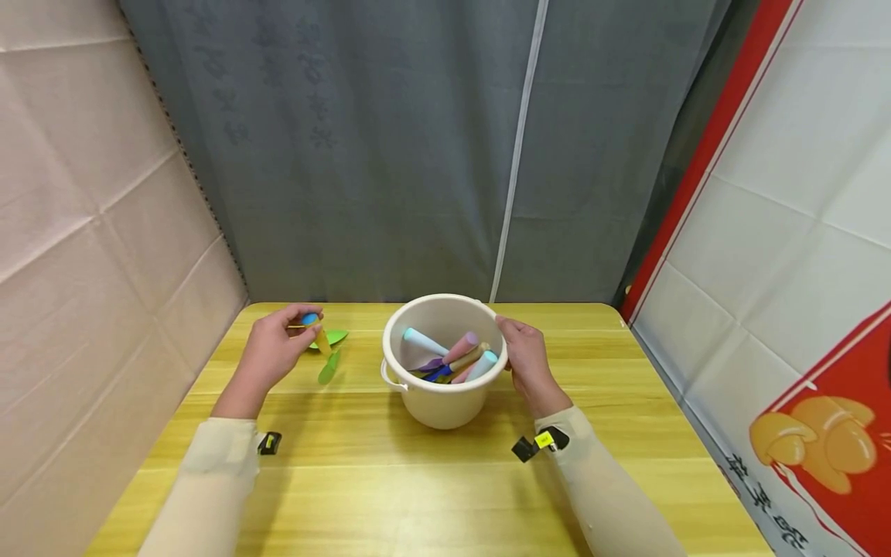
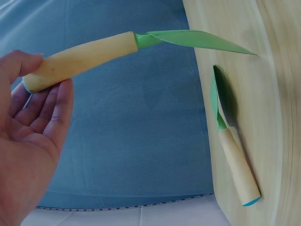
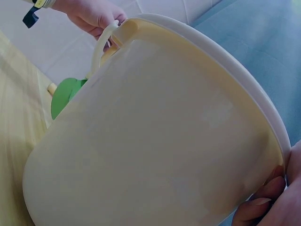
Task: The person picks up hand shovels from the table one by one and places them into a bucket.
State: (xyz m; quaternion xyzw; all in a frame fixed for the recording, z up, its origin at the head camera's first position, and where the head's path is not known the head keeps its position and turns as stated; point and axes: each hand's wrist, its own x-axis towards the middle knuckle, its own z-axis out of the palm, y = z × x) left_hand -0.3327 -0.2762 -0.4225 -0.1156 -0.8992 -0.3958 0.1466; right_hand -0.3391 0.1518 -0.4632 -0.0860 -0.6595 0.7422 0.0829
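My left hand (image 1: 271, 350) pinches the butt of a toy garden trowel (image 2: 84, 61) between thumb and fingers. The trowel has a yellow wooden handle with a blue end, and its green blade points down, above the table. A second green trowel (image 2: 239, 165) lies on the table beside it; in the head view the hand hides part of its handle. My right hand (image 1: 525, 363) grips the right rim of a white bucket (image 1: 442, 406), thumb at the rim and fingers against the outer wall. The bucket stands at mid-table.
Inside the bucket lie several tools with pale blue, pink and wooden handles, a pink handle (image 1: 461, 346) among them. A white bail handle (image 1: 391, 377) hangs at its left. The wooden table (image 1: 418, 495) ends at a grey curtain (image 1: 383, 155); white sheets flank both sides.
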